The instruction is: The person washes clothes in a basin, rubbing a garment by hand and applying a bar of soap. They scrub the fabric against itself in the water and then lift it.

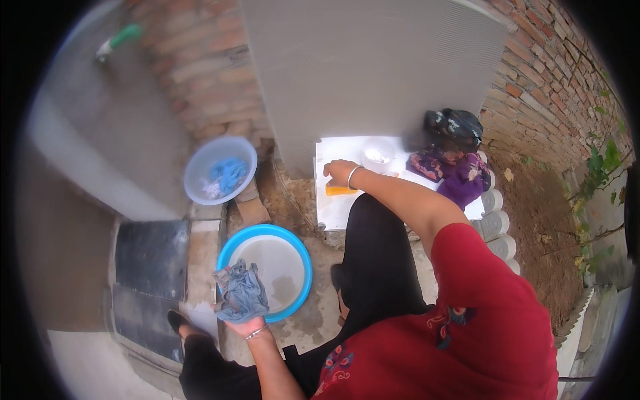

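Observation:
My left hand [248,325] is palm up under a bunched, wet-looking grey-blue garment [241,293], gripping it over the near left rim of a basin. That basin, white inside with a bright blue rim [308,267], holds cloudy water. My right hand [341,173] is stretched forward over a white board, its fingers curled downward. Just below those fingers lies a yellow-orange block [340,191]; whether they touch it is unclear. Anything inside the curled fingers is hidden. Beside the right wrist stands a small translucent bowl [378,152] with white contents.
A pale basin with blue cloth [228,175] stands on bricks at the back left. Purple clothing [461,183] and a dark bundle [455,129] lie on the right of the white board [333,217]. Brick walls and a grey panel [360,73] rise behind.

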A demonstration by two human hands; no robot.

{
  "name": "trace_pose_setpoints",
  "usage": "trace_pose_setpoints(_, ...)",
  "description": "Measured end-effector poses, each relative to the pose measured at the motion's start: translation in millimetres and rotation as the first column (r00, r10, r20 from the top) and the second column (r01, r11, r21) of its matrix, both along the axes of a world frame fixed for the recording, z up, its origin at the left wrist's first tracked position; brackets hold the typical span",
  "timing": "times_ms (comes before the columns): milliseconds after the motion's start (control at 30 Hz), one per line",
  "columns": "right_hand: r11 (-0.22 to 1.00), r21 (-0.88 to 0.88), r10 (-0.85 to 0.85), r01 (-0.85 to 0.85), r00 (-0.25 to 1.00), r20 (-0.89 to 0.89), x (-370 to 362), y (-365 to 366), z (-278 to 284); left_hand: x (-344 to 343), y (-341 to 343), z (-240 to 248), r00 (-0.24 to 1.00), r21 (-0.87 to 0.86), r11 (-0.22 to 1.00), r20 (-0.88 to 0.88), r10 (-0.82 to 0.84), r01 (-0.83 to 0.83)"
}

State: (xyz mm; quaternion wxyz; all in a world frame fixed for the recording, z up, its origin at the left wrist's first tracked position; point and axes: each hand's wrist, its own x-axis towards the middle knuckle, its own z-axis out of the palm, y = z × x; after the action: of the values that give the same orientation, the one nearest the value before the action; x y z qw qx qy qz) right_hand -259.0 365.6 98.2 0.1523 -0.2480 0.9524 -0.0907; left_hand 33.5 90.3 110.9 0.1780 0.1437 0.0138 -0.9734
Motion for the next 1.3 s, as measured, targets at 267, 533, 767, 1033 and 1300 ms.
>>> trace_pose_setpoints(267, 0.931, 0.358, 0.058, -0.071, 0.997, 0.049, -19.1, 15.4, -33.8, -1.4, -8.5, -16.9, 0.999, 0.011, 1.000, -0.025, 0.026, -0.026)
trace_pose_setpoints(533, 0.919, 0.378, 0.103, -0.110, 0.994, 0.037, -21.9, 16.7, -39.3, -4.7, -10.8, -33.0, 0.990, -0.115, 0.993, -0.138, -0.027, 0.011)
trace_pose_setpoints(767, 0.903, 0.366, 0.174, -0.224, 0.971, 0.165, -24.1, 17.1, -41.9, -5.3, -7.0, -22.2, 0.997, 0.011, 0.999, -0.071, 0.041, -0.040)
trace_pose_setpoints(1033, 0.823, -0.562, 0.440, -0.089, 0.726, 0.529, 46.8, -69.5, 50.2, -4.6, -6.0, -18.3, 0.994, -0.090, 0.995, -0.103, 0.035, -0.045)
trace_pose_setpoints(1300, 0.503, -0.628, 0.519, -0.593, 0.789, -0.329, 217.0, -192.9, 38.2, -0.2, 7.5, -30.0, 0.997, -0.148, 0.988, -0.074, 0.037, -0.048)
